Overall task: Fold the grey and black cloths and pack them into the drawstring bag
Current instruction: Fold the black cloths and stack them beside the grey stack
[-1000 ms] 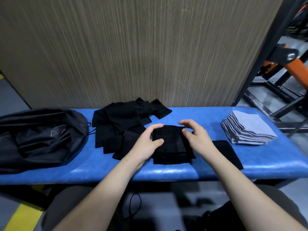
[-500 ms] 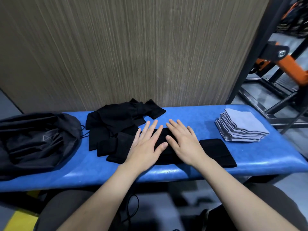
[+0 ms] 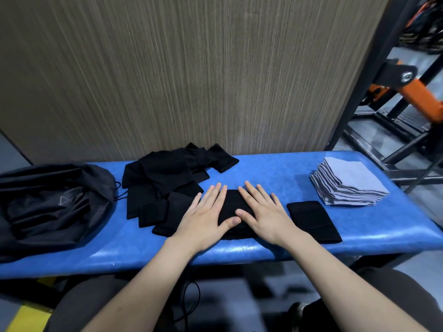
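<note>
- The black cloth (image 3: 232, 207) we were folding lay at the front middle of the blue bench (image 3: 275, 173), close to its near edge, and both our hands covered most of it.
- Our left hand (image 3: 206, 219) pressed flat on the left part of this cloth, with the fingers straight and a little spread, holding nothing; its thumb pointed to the right and lay on the cloth.
- Our right hand (image 3: 265, 213) pressed flat on the right part in the same way, fingers straight and a little spread, and its thumb almost met the left thumb over the middle of the cloth.
- Just to the right of our right hand, a folded black cloth (image 3: 314, 221) lay flat on the bench, apart from the one under our hands.
- To the left and behind, a loose pile of black cloths (image 3: 167, 180) was spread on the bench, and its nearest pieces reached to our left hand.
- A neat stack of grey cloths (image 3: 347, 185) stood at the right end of the bench, near the folded black cloth but not touching it.
- The black drawstring bag (image 3: 52, 207) lay slack at the left end of the bench, just beside the pile of black cloths.
- Behind the bench stood a brown panel (image 3: 191, 68) with fine vertical lines.
</note>
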`<state>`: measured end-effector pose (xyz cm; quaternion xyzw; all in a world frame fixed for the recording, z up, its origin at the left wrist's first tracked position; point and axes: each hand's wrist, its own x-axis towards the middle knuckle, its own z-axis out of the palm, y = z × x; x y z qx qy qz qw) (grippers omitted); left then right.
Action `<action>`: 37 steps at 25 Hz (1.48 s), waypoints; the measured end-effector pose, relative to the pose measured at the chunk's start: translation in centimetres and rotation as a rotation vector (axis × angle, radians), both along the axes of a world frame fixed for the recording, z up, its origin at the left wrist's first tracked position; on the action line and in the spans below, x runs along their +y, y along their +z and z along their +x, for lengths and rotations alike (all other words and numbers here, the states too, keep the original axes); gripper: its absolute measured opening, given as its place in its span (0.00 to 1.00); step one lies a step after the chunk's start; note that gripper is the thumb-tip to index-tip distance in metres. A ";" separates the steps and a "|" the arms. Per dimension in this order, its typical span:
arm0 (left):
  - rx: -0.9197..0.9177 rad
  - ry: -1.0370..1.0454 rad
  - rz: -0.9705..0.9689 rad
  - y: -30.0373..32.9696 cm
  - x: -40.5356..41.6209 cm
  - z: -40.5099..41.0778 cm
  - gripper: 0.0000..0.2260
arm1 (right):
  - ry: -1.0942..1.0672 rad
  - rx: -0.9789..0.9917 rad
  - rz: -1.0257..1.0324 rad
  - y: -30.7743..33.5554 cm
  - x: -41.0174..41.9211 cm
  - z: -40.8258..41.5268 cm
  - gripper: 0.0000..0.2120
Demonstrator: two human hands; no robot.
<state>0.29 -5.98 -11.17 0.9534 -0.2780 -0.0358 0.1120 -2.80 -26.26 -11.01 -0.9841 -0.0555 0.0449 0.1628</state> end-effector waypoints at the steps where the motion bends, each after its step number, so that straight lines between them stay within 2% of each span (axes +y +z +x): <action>1: 0.004 -0.003 -0.004 0.0 0.0 -0.1 0.45 | 0.000 -0.003 -0.001 0.1 -0.1 0.0 0.35; 10: 0.075 -0.008 -0.027 -0.7 -0.4 -0.2 0.43 | 0.010 0.026 -0.064 -0.2 -0.3 0.2 0.33; 13: 0.100 -0.022 -0.040 -0.9 -0.5 -0.8 0.44 | 0.025 0.061 -0.086 0.1 -0.7 -0.2 0.36; 21: 0.140 -0.029 -0.046 0.0 0.2 -1.5 0.47 | 0.035 0.115 -0.098 1.3 0.5 -0.4 0.32; 25: 0.162 -0.049 -0.091 1.0 1.4 -1.6 0.45 | 0.043 0.153 -0.052 2.3 0.3 -0.3 0.37; 28: 0.007 0.154 -0.262 3.0 4.5 1.5 0.39 | 0.010 0.083 0.047 3.1 0.1 0.2 0.43; 31: -0.116 0.521 -0.351 4.4 8.9 4.6 0.28 | 0.003 0.033 0.096 3.1 0.4 0.5 0.37; 34: -0.006 0.654 -0.253 4.4 10.8 5.9 0.28 | 0.003 0.032 0.110 2.8 0.7 1.0 0.32; 37: 0.139 0.666 -0.415 4.0 11.3 7.6 0.29 | 0.001 0.024 0.152 2.8 0.8 1.7 0.35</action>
